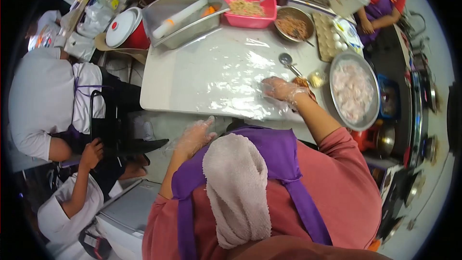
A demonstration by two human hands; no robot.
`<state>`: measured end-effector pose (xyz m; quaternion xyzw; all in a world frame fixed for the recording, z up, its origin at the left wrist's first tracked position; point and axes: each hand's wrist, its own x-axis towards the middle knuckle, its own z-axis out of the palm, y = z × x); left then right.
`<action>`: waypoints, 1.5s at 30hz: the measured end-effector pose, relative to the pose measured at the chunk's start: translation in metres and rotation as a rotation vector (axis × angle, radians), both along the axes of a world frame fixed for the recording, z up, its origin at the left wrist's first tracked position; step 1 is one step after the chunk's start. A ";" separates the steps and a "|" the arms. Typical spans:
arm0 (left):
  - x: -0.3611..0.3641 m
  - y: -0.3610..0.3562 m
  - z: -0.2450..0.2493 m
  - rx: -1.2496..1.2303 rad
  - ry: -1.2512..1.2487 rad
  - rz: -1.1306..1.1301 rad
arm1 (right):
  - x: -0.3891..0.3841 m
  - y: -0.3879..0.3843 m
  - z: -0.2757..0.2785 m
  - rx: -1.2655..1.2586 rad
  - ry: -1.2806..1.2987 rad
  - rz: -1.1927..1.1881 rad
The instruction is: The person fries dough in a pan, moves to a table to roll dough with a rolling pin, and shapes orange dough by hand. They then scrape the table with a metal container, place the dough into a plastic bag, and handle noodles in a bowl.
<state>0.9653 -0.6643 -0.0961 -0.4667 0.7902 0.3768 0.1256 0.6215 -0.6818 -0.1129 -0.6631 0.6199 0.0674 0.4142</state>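
My left hand point(196, 134), in a clear plastic glove, hangs off the table's front edge with its fingers apart and nothing in them. On the plastic film point(221, 74) that covers the table lies my right hand point(279, 90), also gloved, fingers spread on the film. Right beside it are some brown food point(302, 82) and a small container with pale yellow contents point(316, 79). A metal scoop point(290, 64) rests just behind that hand. To its right stands a large metal bowl point(353, 91) of pale pinkish pieces.
A deep metal pan point(187, 33), a pink tub point(250, 22) of shredded food, a bowl of brown filling point(294, 23) and an egg tray point(325, 36) line the table's back. People stand at the left and back right. A red pot point(138, 36) with a white lid sits left.
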 end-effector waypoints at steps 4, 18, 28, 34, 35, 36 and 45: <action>-0.010 -0.052 -0.006 -0.126 -0.026 -0.051 | 0.012 -0.066 -0.085 -0.447 -0.128 -0.026; 0.009 -0.284 0.034 -0.792 0.344 0.372 | 0.034 -0.123 -0.131 -0.680 0.082 -0.007; 0.000 -0.455 -0.004 -0.441 -0.164 -0.289 | 0.035 -0.130 -0.131 -0.563 0.166 -0.013; -0.025 -0.467 -0.003 -0.348 -0.401 -0.471 | 0.036 -0.132 -0.133 -0.556 0.164 -0.025; -0.024 -0.470 -0.007 -0.358 -0.390 -0.513 | 0.035 -0.131 -0.133 -0.550 0.166 -0.016; -0.022 -0.472 -0.010 -0.366 -0.382 -0.552 | 0.035 -0.131 -0.132 -0.542 0.166 -0.016; -0.002 -0.474 -0.015 -0.320 -0.043 -0.167 | 0.034 -0.132 -0.135 -0.560 0.164 -0.018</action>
